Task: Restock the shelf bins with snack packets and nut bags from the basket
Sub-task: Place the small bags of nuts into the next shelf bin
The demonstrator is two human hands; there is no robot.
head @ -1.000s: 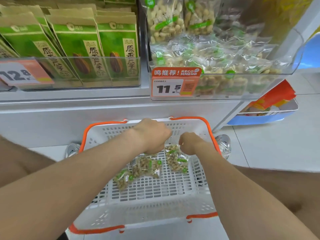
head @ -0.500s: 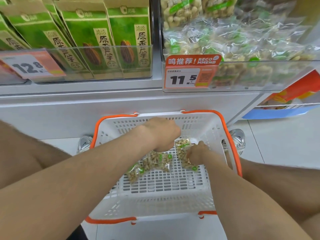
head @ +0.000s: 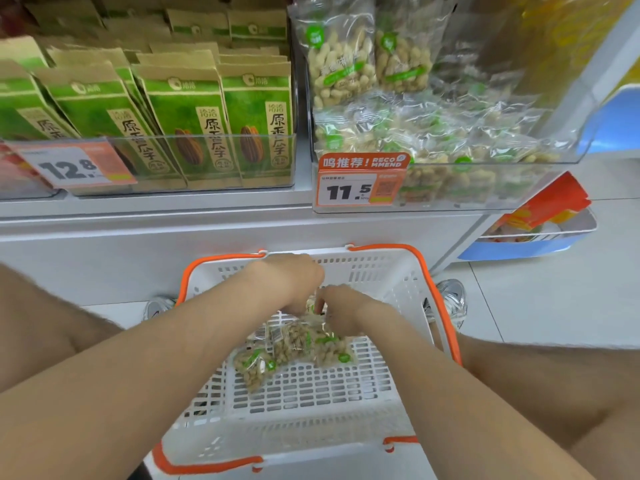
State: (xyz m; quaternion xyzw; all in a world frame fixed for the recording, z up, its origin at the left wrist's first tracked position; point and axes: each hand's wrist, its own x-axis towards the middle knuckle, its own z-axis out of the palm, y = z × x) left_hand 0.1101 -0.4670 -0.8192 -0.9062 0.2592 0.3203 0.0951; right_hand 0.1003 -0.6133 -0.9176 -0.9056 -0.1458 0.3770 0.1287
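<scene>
Shelf unit (head: 138,216): grey ledge spans the upper half of the frame, left edge to right of centre. Basket (head: 294,434): white perforated plastic with orange handles, lower centre, on the floor against the shelf base. Left bin (head: 207,136): clear-fronted, upper left, packed with upright green seed packets (head: 187,112) in rows. Right bin (head: 485,163): clear, upper right, holding a loose heap of clear nut bags (head: 433,133), with two larger peanut bags (head: 341,60) standing upright behind the heap. Lower tray (head: 540,233) at right edge holds red-orange packets (head: 550,202). Both forearms reach in from the bottom corners and meet over the far half of the basket. Left hand (head: 294,278): knuckles up, fingers curled down and gripping the top of the cluster of small nut bags (head: 298,348); fingertips hidden. Right hand (head: 343,310): just beside the left, touching it, fingers curled and pinching the upper edge of the same cluster. The small nut bags sit inside the basket, centre of frame, directly below both hands; whether they rest on the floor grid or hang clear, cannot tell. Price tag "12.8" (head: 74,166) on the left bin front; price tag "11.5" (head: 356,183) on the right bin front. Shoes (head: 450,299) show either side of the basket.
</scene>
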